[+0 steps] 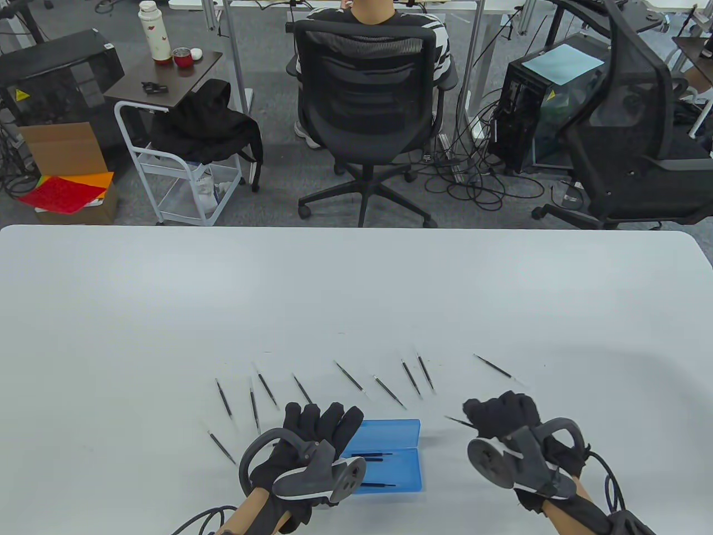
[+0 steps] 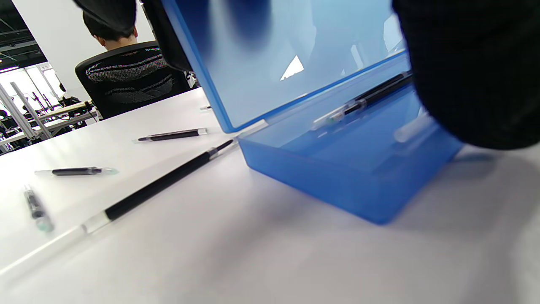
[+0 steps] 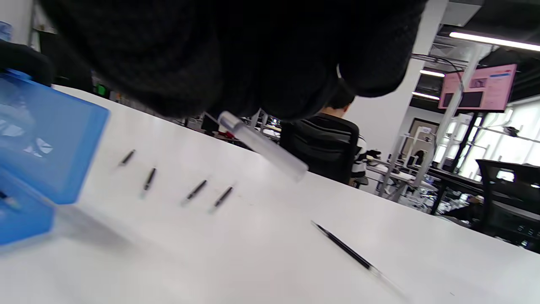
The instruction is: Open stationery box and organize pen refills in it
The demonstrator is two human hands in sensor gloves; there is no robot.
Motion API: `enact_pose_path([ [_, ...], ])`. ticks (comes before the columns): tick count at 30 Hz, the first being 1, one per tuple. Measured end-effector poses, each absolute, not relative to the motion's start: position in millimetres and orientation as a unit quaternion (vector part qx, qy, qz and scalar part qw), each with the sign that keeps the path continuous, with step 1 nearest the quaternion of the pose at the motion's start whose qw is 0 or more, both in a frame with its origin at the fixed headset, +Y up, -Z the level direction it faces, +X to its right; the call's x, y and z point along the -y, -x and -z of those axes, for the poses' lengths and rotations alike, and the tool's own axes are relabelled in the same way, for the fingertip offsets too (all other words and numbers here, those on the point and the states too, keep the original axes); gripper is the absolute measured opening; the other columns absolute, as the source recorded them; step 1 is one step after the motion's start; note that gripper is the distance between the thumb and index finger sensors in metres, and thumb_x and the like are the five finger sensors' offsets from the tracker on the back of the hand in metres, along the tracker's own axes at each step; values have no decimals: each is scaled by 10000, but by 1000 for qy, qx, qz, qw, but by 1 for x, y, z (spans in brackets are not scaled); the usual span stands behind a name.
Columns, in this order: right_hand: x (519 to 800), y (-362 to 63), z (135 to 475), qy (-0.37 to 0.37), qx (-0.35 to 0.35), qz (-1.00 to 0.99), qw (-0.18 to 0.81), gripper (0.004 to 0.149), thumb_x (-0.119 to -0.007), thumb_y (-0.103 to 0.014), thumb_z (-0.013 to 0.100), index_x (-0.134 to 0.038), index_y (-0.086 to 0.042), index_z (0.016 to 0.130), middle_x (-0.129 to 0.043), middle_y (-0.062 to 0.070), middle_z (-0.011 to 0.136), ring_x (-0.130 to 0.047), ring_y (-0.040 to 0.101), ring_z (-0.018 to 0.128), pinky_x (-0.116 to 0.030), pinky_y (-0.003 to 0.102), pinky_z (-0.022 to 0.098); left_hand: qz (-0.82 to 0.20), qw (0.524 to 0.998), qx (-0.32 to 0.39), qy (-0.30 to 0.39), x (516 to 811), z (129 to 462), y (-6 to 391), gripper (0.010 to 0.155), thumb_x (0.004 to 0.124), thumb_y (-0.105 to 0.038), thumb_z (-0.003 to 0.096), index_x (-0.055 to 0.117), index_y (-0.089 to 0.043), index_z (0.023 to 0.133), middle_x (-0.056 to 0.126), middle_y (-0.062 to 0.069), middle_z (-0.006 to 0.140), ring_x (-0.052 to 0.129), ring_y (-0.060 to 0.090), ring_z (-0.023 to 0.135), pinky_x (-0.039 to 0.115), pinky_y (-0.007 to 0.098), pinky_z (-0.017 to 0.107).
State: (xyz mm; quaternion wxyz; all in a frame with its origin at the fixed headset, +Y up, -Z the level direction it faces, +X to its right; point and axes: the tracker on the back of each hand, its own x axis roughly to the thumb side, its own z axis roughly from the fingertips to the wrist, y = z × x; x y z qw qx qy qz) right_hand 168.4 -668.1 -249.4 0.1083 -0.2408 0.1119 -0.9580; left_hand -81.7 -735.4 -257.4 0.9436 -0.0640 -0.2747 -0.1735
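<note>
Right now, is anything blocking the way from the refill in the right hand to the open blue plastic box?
Nothing visible does. The right hand pinches a thin black pen refill, and only bare white table lies between it and the open blue plastic box, whose lid the left hand holds back.

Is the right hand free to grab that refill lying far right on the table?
Probably not yet: the right hand already pinches a refill. The far-right refill lies bare, nothing blocking it.

Table view looked down from the near edge, far across the table (image 1: 356,290). Wrist views sat low, close, facing far; all shared the box (image 1: 398,446) (image 2: 337,169) (image 3: 38,139).
</note>
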Motion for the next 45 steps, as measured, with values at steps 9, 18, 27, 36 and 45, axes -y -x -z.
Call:
enact_pose_path([
  [9, 702, -79, 217, 349, -91, 920, 150, 607, -949, -325, 369, -771, -183, 932, -1018, -2, 725, -1007, 288, 672, -810, 577, 639, 175, 943, 276, 63, 736, 257, 82, 1331, 847, -701, 283, 2, -140, 1145, 267, 169, 1252, 564, 514, 1090, 461, 736, 754],
  [18, 732, -36, 216, 370, -92, 905, 188, 601, -946, -325, 371, -772, -186, 930, -1016, -6, 730, -1004, 286, 676, -807, 570, 641, 175, 943, 276, 62, 736, 257, 82, 1329, 845, -701, 284, 3, -140, 1146, 267, 170, 1252, 565, 513, 1090, 460, 735, 755],
  [27, 745, -23, 221, 369, -101, 902, 200, 605, -938, -324, 377, -761, -193, 940, -1010, -8, 740, -996, 285, 685, -797, 568, 650, 175, 943, 278, 61, 736, 257, 82, 1328, 846, -700, 285, 4, -139, 1146, 269, 171, 1252, 568, 512, 1089, 460, 736, 754],
  [36, 743, -23, 219, 367, -111, 902, 198, 595, -922, -329, 388, -754, -208, 947, -1008, -18, 751, -988, 277, 697, -789, 558, 658, 176, 943, 277, 61, 736, 257, 82, 1328, 845, -700, 285, 4, -139, 1146, 269, 172, 1251, 567, 512, 1089, 461, 736, 754],
  [45, 703, -40, 214, 354, -142, 903, 198, 574, -920, -321, 392, -772, -209, 934, -1018, -21, 734, -996, 273, 684, -794, 555, 655, 175, 943, 277, 62, 736, 257, 82, 1327, 846, -699, 284, 6, -141, 1146, 270, 171, 1251, 568, 510, 1090, 461, 735, 755],
])
